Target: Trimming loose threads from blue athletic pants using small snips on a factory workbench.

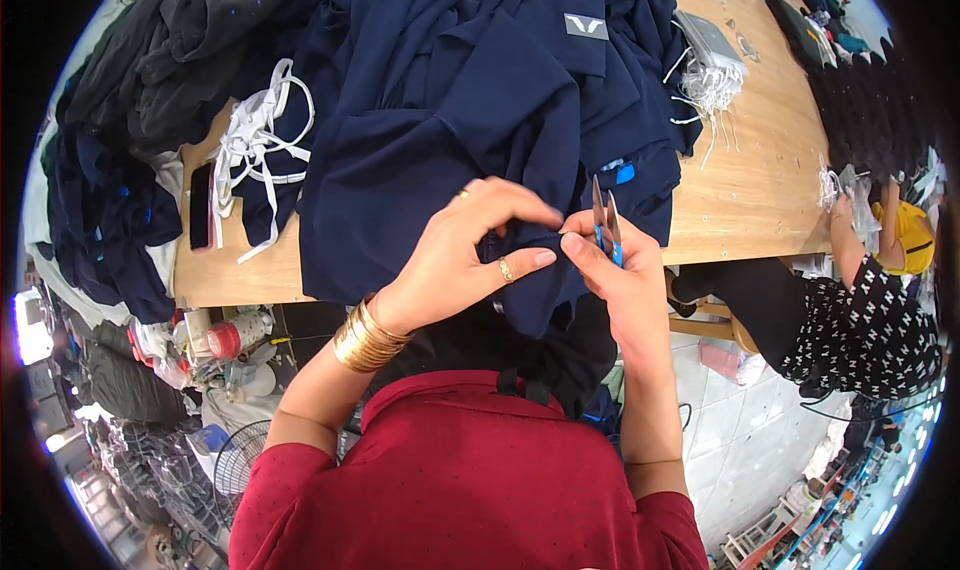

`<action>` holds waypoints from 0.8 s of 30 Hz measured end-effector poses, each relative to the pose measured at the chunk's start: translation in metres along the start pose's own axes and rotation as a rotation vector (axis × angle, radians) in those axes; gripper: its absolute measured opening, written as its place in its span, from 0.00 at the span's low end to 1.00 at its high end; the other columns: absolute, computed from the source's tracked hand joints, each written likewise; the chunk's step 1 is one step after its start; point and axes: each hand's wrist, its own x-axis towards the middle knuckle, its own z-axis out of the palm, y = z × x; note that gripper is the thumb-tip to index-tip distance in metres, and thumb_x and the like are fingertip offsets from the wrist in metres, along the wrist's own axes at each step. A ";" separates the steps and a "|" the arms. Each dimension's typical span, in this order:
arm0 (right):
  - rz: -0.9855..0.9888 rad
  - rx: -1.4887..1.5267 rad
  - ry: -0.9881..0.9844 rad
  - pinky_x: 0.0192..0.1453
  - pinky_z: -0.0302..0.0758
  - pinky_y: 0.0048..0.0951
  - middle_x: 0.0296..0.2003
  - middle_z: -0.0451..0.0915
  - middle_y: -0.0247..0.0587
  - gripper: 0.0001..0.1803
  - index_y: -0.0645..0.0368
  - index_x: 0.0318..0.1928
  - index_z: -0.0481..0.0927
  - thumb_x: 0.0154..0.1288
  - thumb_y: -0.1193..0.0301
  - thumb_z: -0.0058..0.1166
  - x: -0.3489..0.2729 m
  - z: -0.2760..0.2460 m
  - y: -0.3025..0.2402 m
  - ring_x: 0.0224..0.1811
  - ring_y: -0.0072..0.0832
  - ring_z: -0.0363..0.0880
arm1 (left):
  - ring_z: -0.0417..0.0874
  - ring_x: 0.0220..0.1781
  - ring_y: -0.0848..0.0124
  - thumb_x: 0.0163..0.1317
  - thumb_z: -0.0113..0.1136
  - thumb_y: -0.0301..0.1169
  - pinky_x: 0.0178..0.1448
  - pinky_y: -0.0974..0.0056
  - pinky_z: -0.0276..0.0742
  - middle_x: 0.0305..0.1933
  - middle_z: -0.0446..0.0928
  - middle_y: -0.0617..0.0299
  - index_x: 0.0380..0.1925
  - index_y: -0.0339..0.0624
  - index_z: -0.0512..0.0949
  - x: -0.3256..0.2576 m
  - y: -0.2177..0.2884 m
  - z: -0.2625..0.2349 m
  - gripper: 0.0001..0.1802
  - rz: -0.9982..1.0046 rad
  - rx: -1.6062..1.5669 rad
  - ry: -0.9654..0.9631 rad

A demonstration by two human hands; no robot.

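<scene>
A navy blue garment [400, 160] lies heaped on the table in front of me, its near edge hanging over the side. My right hand [622, 270] holds small scissors [606, 220] with blue handles, the blades pointing up and slightly apart. The thumb and forefinger of that hand pinch the garment's edge. Just left of the pinch, my left hand [465, 250], with a ring and gold bangles, is at the cloth. Its thumb and forefinger are spread, the forefinger smeared by motion; its other fingers are partly hidden.
White tape [265, 135] lies tangled left of the garment, beside a phone [202, 207]. Dark clothes [160, 70] are piled at the far left. A stack of grey tags with white strings [712, 60] sits on the wooden table [770, 160]. Another person [850, 310] is at the right.
</scene>
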 end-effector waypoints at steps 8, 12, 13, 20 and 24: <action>-0.290 -0.145 0.259 0.34 0.60 0.17 0.26 0.72 0.26 0.12 0.60 0.36 0.75 0.54 0.68 0.62 -0.008 -0.007 0.004 0.27 0.13 0.64 | 0.61 0.25 0.81 0.55 0.62 0.32 0.29 0.74 0.58 0.25 0.69 0.70 0.31 0.42 0.81 0.003 -0.011 0.002 0.06 -0.225 -0.266 -0.103; -0.519 -0.785 0.228 0.35 0.58 0.26 0.25 0.75 0.30 0.17 0.56 0.34 0.77 0.46 0.61 0.66 -0.013 -0.028 0.007 0.23 0.23 0.69 | 0.61 0.25 0.82 0.56 0.62 0.31 0.29 0.75 0.58 0.25 0.69 0.70 0.32 0.42 0.81 0.004 -0.008 0.000 0.06 -0.246 -0.303 -0.106; -0.590 -0.884 0.235 0.34 0.58 0.26 0.24 0.75 0.30 0.17 0.56 0.34 0.77 0.46 0.60 0.66 -0.015 -0.031 0.007 0.23 0.23 0.69 | 0.61 0.25 0.82 0.56 0.62 0.31 0.29 0.75 0.58 0.25 0.69 0.70 0.32 0.42 0.81 0.005 -0.007 -0.001 0.06 -0.243 -0.304 -0.111; -0.761 -1.110 0.298 0.33 0.57 0.27 0.21 0.73 0.27 0.16 0.52 0.31 0.77 0.46 0.58 0.65 -0.014 -0.031 0.013 0.22 0.23 0.68 | 0.61 0.25 0.82 0.57 0.61 0.31 0.29 0.75 0.58 0.25 0.69 0.71 0.32 0.42 0.81 0.007 -0.004 0.001 0.06 -0.219 -0.288 -0.124; -0.799 -1.135 0.329 0.32 0.56 0.27 0.19 0.71 0.26 0.17 0.52 0.31 0.77 0.45 0.57 0.65 -0.014 -0.027 0.015 0.21 0.23 0.67 | 0.61 0.25 0.82 0.57 0.61 0.31 0.28 0.75 0.58 0.25 0.69 0.71 0.32 0.42 0.81 0.005 -0.005 0.001 0.06 -0.229 -0.317 -0.125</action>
